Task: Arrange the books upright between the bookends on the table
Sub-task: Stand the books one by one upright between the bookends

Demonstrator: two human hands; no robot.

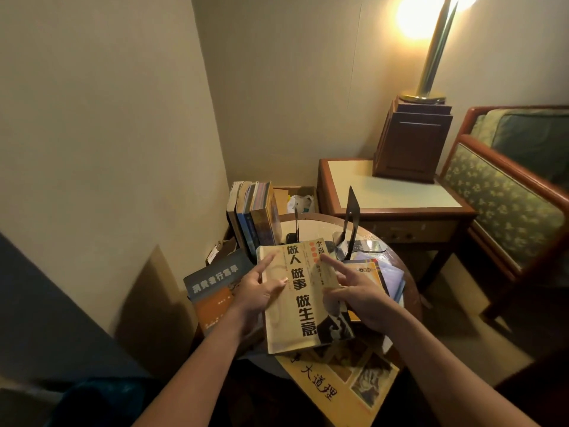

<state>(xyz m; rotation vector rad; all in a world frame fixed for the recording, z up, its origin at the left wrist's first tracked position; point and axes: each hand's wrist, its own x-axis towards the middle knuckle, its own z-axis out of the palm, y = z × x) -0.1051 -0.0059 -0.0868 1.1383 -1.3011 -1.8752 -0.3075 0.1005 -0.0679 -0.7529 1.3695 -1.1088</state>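
On the round table [317, 224] by the wall corner, a beige book [295, 303] with bold black characters on its cover lies face up over a loose heap, held at both long edges. The left hand [258, 291] grips its left edge with the thumb on the cover and the index finger stretched out straight along it; its other fingers are hidden beneath. The right hand [354, 291] holds the right edge likewise, index finger pointing across the cover and the remaining fingers curled at the edge. Under and around it lie a blue-and-orange book [215, 285] jutting off to the left, a yellow book [338, 386] with photographs nearest the camera, and a few more covers [385, 272] under the right hand. Farther back two black bookends stand upright — the left bookend [296, 226] seen edge-on, the right bookend [351, 223] tall and pointed — with bare tabletop between them. A row of upright books [252, 217] leans just left of the left bookend. Beyond, a side table [391, 192] carries a lit lamp [431, 57].
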